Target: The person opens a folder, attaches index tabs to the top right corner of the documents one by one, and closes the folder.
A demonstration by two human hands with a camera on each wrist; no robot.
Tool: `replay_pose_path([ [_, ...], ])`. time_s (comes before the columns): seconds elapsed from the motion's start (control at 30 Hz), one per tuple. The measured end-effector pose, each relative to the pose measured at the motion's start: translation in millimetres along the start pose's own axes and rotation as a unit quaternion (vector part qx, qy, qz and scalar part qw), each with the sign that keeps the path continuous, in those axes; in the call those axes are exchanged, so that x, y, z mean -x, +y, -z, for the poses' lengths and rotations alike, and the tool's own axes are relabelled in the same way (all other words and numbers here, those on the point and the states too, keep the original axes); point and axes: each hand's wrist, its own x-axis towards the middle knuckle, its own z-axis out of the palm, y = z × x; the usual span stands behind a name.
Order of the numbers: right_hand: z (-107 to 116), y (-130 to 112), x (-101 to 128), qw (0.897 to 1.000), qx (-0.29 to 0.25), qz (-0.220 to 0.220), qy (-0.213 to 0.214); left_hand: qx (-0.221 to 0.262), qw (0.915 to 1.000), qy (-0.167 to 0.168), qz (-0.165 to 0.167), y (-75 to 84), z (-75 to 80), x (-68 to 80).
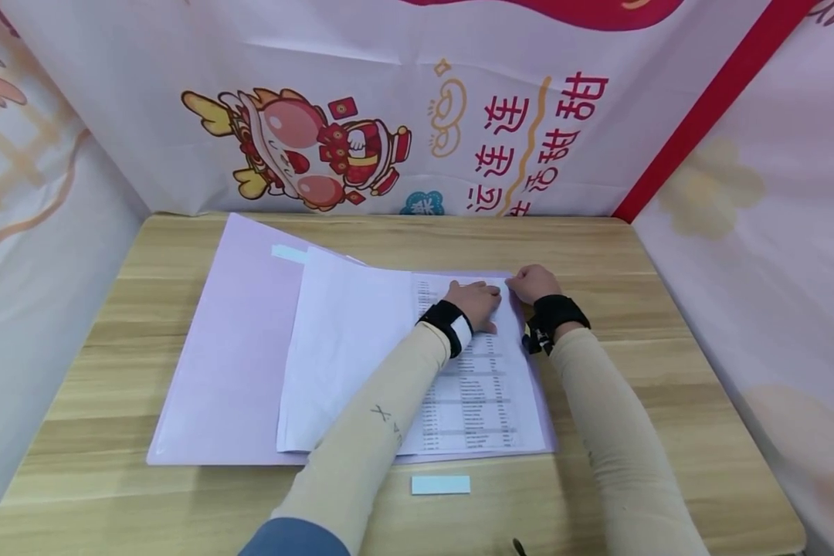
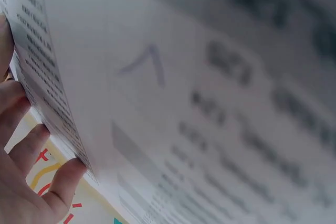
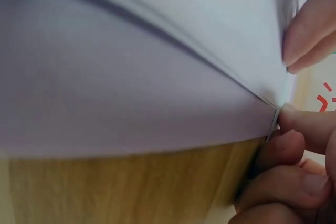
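A lilac folder (image 1: 229,371) lies spread on the table, its left cover bare apart from a pale strip near the top. Over its middle is a white sheet (image 1: 350,332), and on the right a printed page (image 1: 469,409) with rows of text and grey bands. My left hand (image 1: 474,303) rests on the upper part of this page, fingers spread and pressing. At the top right corner, my right hand (image 1: 535,283) pinches the page and folder edge between thumb and curled fingers; the right wrist view shows the corner (image 3: 274,109) in that grip.
A light blue strip (image 1: 441,485) lies on the wooden table (image 1: 76,386) in front of the folder. The tip of a dark object (image 1: 519,547) shows at the bottom edge. Printed cloth (image 1: 361,46) hangs behind the table and at both sides.
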Motion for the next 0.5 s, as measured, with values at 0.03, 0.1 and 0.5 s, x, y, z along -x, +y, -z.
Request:
replay_pose_path([
  [0.03,0.7,1.3,-0.7,1.0,0.0,0.003,-0.003,0.0,1.0,-0.002,-0.001,0.1,0.9,0.1],
  [0.1,1.8,4.3,-2.5,1.0,-0.007,0.007,-0.014,-0.004,0.9999,-0.013,0.001,-0.1,2.6,0.5],
  [0.5,2.5,8.7,-4.8,0.999,-0.007,0.002,-0.038,-0.005,0.9994,-0.03,0.017,0.1,4.8,-0.1],
])
